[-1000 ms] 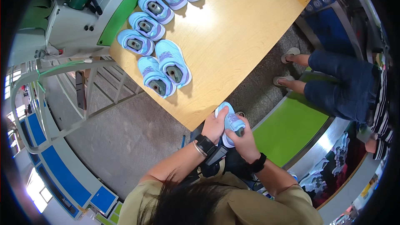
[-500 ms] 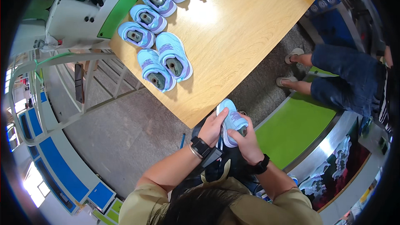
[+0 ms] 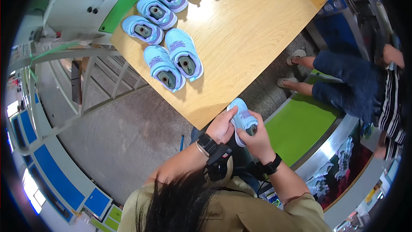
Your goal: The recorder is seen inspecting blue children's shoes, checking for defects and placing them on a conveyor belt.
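Note:
Beside the near edge of the wooden table, both my hands hold one light blue sneaker (image 3: 241, 111), its toe pointing away from me. My left hand (image 3: 221, 127) grips its left side, thumb lying along the edge of the upper. At the heel end my right hand (image 3: 259, 142) is closed round the right side, thumb by the collar. A dark shoe last (image 3: 252, 130) fills the opening. On the table (image 3: 240, 47), nearest to my hands, rest a left sneaker (image 3: 161, 64) and a right sneaker (image 3: 183, 51), both with dark lasts inside.
Several matching sneakers (image 3: 156, 12) line the table's far left side, by a green strip (image 3: 124, 6). A metal-framed rack (image 3: 88, 86) stands left. A green-topped bench (image 3: 300, 122) lies right of my hands. Beyond it is a person in denim shorts (image 3: 347, 81) and a striped top.
My view has shifted slightly, so the table and its sneakers sit a little differently. My hands still hold the sneaker, slightly farther right in view. More of the other person's striped top shows.

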Demonstrator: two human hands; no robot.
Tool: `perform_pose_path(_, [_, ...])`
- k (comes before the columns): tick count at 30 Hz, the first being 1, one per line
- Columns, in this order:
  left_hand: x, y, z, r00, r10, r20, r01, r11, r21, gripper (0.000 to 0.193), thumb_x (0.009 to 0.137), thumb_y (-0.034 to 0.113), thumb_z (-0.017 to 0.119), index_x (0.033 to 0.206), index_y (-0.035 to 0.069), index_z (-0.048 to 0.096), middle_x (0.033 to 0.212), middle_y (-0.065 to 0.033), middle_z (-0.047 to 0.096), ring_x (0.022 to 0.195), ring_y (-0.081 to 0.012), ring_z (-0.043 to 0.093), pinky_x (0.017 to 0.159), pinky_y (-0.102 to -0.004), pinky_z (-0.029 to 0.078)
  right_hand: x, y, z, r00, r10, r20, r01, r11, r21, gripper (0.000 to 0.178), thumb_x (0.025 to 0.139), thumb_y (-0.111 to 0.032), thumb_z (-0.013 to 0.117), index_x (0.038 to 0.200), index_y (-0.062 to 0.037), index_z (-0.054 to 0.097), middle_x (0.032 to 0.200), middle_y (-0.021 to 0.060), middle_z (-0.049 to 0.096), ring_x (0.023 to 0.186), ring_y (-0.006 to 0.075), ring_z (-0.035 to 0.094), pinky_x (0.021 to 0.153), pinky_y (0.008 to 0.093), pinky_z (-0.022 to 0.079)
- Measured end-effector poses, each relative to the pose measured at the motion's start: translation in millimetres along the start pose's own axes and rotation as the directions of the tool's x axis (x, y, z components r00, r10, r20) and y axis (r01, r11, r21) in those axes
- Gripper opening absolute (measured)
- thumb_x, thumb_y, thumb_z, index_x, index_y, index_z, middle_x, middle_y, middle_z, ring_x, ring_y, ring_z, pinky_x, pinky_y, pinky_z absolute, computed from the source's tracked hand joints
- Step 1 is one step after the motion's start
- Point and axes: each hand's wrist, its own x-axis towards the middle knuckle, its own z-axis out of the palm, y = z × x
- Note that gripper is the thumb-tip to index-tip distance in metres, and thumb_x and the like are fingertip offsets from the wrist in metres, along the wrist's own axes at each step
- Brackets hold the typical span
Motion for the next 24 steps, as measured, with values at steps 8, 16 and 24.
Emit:
perform_pose_path(8, [5,-6,3,0.996,0.038,0.079,-0.044,0.996,0.078,0.036,0.105,0.029,0.046,0.125,-0.001,0.054,0.119,-0.0121,0.064,0.109,-0.0215,0.062,0.099,-0.0382,0.048,5,14,-17,0.962,-0.273,0.009,0.27,0.945,-0.187,0.065,0.075,-0.007,0.074,0.134,0.002,0.047,0.122,0.0224,0.053,0.116,0.0356,0.054,0.1,0.0401,0.043])
perform_pose_path(16, [11,-2,10,0.99,-0.001,0.142,-0.018,0.991,0.132,0.036,0.105,0.024,0.048,0.131,-0.001,0.047,0.123,-0.0138,0.06,0.114,-0.0231,0.059,0.105,-0.0406,0.046,12,-11,-29,0.936,-0.334,0.107,0.345,0.821,-0.455,0.072,0.068,-0.003,0.074,0.135,-0.0001,0.048,0.123,0.0239,0.049,0.111,0.042,0.053,0.095,0.0443,0.046])
perform_pose_path(24, [33,-10,10,0.96,-0.036,0.277,0.06,0.995,-0.082,0.04,0.101,0.024,0.056,0.132,0.0,0.048,0.127,-0.0146,0.06,0.119,-0.0271,0.058,0.105,-0.0425,0.046,23,-24,-44,0.855,-0.425,0.297,0.489,0.47,-0.735,0.079,0.063,-0.009,0.079,0.136,-0.0067,0.05,0.125,0.0264,0.049,0.105,0.0434,0.053,0.084,0.0487,0.046])
